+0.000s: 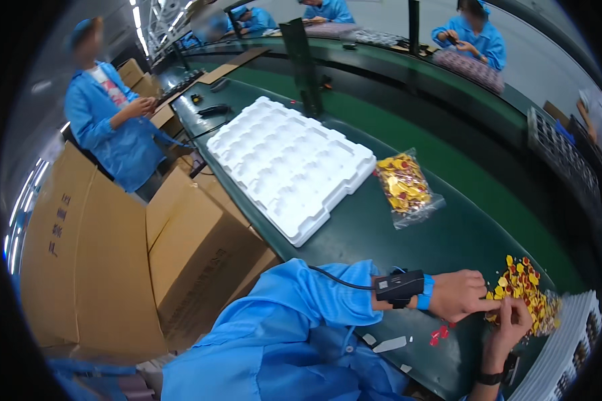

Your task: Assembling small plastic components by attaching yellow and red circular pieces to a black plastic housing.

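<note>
My left hand reaches across the green table from the left, with its index finger stretched toward my right hand and its other fingers curled. My right hand comes up from the lower right, thumb and fingertips pressed together. The fingertips of both hands meet over the near edge of a pile of small yellow and red pieces. Anything between them is too small or hidden to make out. A few small red pieces lie below my left hand. A black device is strapped to my left forearm.
White molded trays lie on the green table, beside a clear bag of yellow and red pieces. Another ridged white tray stands at the right edge. Cardboard boxes stand left. A co-worker stands beyond them; others sit across.
</note>
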Demonstrator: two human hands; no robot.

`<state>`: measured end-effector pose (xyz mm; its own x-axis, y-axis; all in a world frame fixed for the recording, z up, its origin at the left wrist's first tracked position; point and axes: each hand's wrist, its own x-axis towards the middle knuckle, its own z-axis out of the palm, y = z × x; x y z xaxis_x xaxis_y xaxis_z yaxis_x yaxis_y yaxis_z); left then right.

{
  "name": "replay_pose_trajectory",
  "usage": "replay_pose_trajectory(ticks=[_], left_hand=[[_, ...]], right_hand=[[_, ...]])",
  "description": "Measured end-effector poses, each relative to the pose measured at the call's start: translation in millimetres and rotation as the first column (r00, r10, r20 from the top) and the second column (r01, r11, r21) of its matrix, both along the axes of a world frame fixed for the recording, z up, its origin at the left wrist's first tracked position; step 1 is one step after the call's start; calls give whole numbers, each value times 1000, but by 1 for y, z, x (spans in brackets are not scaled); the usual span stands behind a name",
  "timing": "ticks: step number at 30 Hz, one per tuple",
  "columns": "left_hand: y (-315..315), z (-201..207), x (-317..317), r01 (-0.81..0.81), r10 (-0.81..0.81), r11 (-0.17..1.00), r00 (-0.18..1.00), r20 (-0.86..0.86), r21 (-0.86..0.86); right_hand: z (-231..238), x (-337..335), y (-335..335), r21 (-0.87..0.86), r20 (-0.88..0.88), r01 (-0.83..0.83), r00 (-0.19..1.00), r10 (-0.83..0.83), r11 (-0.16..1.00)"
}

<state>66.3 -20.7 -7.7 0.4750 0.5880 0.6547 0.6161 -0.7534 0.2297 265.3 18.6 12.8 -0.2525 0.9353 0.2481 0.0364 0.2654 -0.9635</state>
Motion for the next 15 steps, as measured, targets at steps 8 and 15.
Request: replay_pose_trajectory(ticks=[8,15], left_hand=[[-1,19,1,79,-78,997,994,75,-12],[-3,31,-2,-12,13,1000,997,72,-17]], right_hand=[[16,3,-7,-126,-86,-59,995,48,990],[15,-4,0,-168,-101,-138,987,122,976]])
